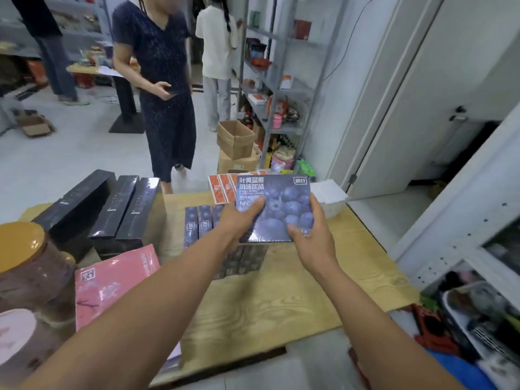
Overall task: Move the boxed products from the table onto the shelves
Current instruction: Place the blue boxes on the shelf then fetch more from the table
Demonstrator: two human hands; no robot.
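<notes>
I hold a flat blue box with a blueberry picture [281, 204] above the wooden table [281, 299]. My left hand [239, 220] grips its left edge, thumb on the front. My right hand [312, 229] grips its lower right corner. Under and left of it stand more blue boxes [198, 223] on edge. Orange boxes [222, 188] stand in a row behind. Three long black boxes [112, 212] lie at the left. A pink box [115, 280] lies at the near left.
A grey metal shelf rack [281, 88] with goods stands behind the table, cardboard cartons [236, 144] at its foot. A person in a dark dress [163, 88] stands beyond the table; another in white [216, 52] faces the rack. A brown jar [31, 271] stands at the left. A white shelf unit [464, 220] rises at the right.
</notes>
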